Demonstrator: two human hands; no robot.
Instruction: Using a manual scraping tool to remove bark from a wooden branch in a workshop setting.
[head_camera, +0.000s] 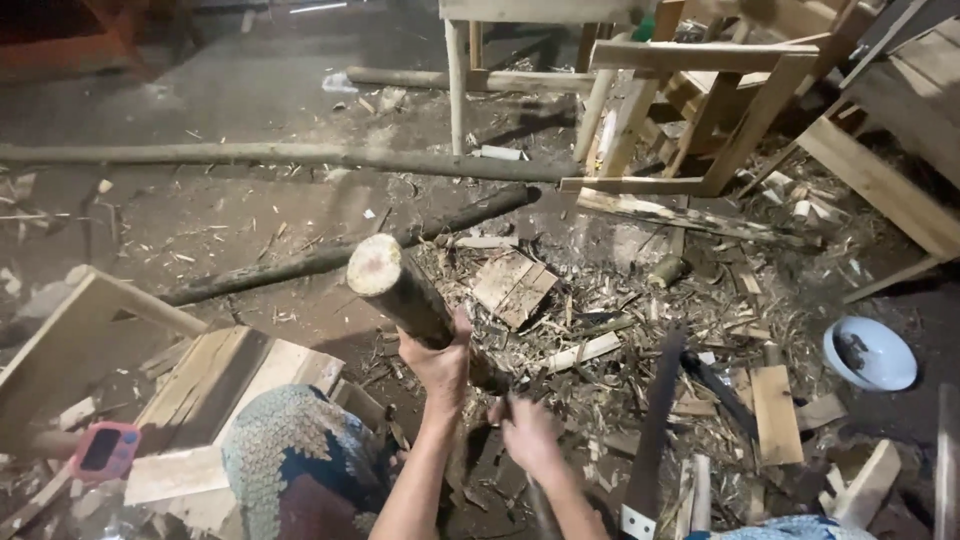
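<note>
Gripping the short log (400, 290) just below its pale cut end, the left hand (440, 360) is clenching around the bark and holding it tilted, the sawn face pointing up and away from the person. The right hand (528, 432) is working just beside the log's lower part and is closing around a dark handle (540, 505), though blur is hiding what sort of tool it is. A long saw blade (655, 420) is lying to the right of the log among wood chips, and a blue bowl (870, 352) is sitting further right. A pink phone (103, 450) is resting well to the left of the log on a wooden frame. Judging from this, the log is looking poorly braced: with only one hand steadying it, a stroke could be making it twist or slip, bringing the tool towards the left fingers so near the work.
</note>
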